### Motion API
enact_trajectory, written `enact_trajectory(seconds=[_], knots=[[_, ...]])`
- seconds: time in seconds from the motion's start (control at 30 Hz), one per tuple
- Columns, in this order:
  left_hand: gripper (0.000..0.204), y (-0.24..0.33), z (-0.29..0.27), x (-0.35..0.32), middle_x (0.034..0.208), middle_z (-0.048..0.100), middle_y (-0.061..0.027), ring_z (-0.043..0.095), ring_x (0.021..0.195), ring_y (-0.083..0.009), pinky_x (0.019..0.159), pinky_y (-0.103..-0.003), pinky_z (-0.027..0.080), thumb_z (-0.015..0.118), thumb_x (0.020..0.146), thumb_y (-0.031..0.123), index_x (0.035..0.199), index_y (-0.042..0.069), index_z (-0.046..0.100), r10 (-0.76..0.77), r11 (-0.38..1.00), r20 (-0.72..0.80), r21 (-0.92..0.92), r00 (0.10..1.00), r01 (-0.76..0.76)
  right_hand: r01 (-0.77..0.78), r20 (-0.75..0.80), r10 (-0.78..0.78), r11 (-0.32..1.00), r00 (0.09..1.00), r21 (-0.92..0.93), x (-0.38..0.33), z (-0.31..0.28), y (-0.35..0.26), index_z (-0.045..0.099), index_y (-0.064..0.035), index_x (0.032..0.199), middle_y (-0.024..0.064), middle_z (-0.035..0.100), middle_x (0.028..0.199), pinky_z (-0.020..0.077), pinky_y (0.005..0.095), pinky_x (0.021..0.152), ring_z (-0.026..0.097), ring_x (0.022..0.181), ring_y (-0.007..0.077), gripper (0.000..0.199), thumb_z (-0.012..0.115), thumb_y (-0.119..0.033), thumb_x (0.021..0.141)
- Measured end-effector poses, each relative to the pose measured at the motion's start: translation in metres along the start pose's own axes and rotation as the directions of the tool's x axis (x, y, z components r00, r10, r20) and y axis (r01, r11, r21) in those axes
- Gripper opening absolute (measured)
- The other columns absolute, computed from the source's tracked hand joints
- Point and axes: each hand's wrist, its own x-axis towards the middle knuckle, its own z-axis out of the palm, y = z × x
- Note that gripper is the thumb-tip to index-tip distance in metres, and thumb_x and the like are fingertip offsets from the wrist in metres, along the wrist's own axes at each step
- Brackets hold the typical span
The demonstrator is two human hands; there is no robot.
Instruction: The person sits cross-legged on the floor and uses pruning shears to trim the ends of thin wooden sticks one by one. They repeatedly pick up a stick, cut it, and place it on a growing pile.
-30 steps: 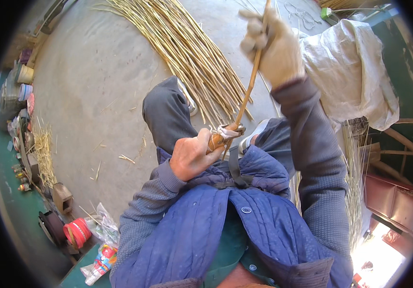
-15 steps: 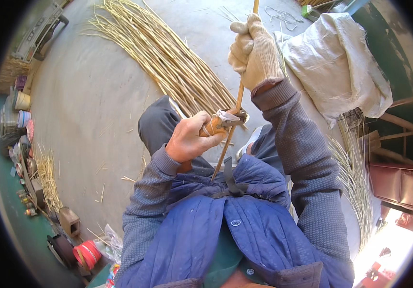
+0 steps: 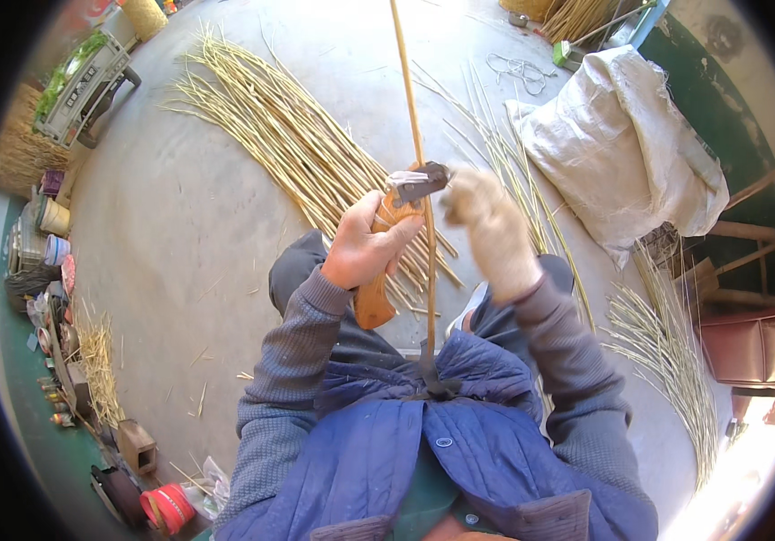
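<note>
My bare left hand (image 3: 365,239) is closed around the wooden handle of a hand tool (image 3: 375,307) with a dark metal head bound in white material. A long brown stalk (image 3: 412,99) passes upright at the metal head, its lower end near my waist. My right hand (image 3: 493,236), in a pale knitted glove, is just right of the metal head. It is smeared by motion, its fingers hard to make out, and it looks apart from the stalk. Beyond both hands, a large bundle of similar stalks (image 3: 288,135) lies slantwise on the floor.
Thin greenish stalks (image 3: 518,171) lie right of the bundle, with more (image 3: 676,370) farther right. A white woven sack (image 3: 617,149) and a maroon padded seat (image 3: 752,347) are on the right. Along the left wall stand pots, a red spool (image 3: 168,508) and a straw heap (image 3: 99,365).
My gloved right hand has let go of the stalk's upper part and come down beside the tool head. The tool has risen slightly and more of its handle shows. My view has shifted.
</note>
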Motion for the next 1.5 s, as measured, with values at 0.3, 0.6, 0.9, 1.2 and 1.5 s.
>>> enact_trajectory(seconds=[0.3,0.6,0.9,1.2,1.5], knots=[[0.026,0.001,0.027,0.057,0.071,0.063,-0.0031,0.059,0.05,-0.0089,0.043,-0.023,0.049,0.075,0.101,0.023,0.108,0.0,0.063,-0.073,0.991,-0.164,-0.121,0.984,0.053,-0.028,0.033,0.047,0.898,0.998,-0.439,-0.024,-0.001,0.02,0.063,-0.0067,0.122,0.0237,0.07,0.104,0.0569,0.0475,0.065,0.073,0.081,0.0385,0.028,0.055,-0.029,0.109],[0.017,-0.026,-0.121,0.136,0.074,0.061,-0.0022,0.057,0.057,-0.0112,0.048,-0.023,0.05,0.074,0.1,0.019,0.107,0.004,0.07,-0.04,0.954,-0.609,-0.259,0.792,-0.151,-0.34,0.349,0.555,0.787,0.756,-0.514,-0.264,-0.142,0.033,0.068,-0.0097,0.114,0.0102,0.065,0.086,0.0532,0.0344,0.055,0.067,0.061,0.0239,0.017,0.054,-0.015,0.105],[0.022,-0.055,-0.012,0.097,0.071,0.058,-0.001,0.056,0.052,-0.0098,0.046,-0.025,0.048,0.072,0.103,0.024,0.11,0.004,0.067,-0.08,0.982,-0.443,-0.191,0.893,-0.007,-0.603,0.26,0.665,0.745,0.7,-0.284,-0.138,-0.116,0.001,0.062,-0.0058,0.139,0.0161,0.076,0.09,0.0586,0.0365,0.08,0.077,0.086,0.0254,0.043,0.059,-0.034,0.107],[0.021,-0.057,-0.026,0.106,0.075,0.06,-0.0004,0.055,0.057,-0.0085,0.048,-0.023,0.048,0.074,0.101,0.025,0.106,0.005,0.071,-0.218,0.964,-0.559,-0.253,0.8,0.086,0.38,0.42,-0.105,0.656,0.901,-0.652,-0.13,-0.056,0.076,0.063,-0.0042,0.118,0.0145,0.068,0.079,0.0546,0.0459,0.055,0.073,0.068,0.03,0.024,0.054,-0.024,0.109],[0.02,-0.068,-0.106,0.13,0.078,0.058,-0.0005,0.056,0.061,-0.0091,0.051,-0.023,0.05,0.074,0.101,0.021,0.11,0.005,0.067,-0.088,0.952,-0.594,-0.286,0.799,-0.108,-0.445,0.262,0.646,0.713,0.717,-0.541,-0.317,-0.171,0.028,0.071,-0.0073,0.118,0.0159,0.075,0.085,0.0597,0.042,0.069,0.076,0.075,0.0325,0.024,0.057,-0.022,0.105]])
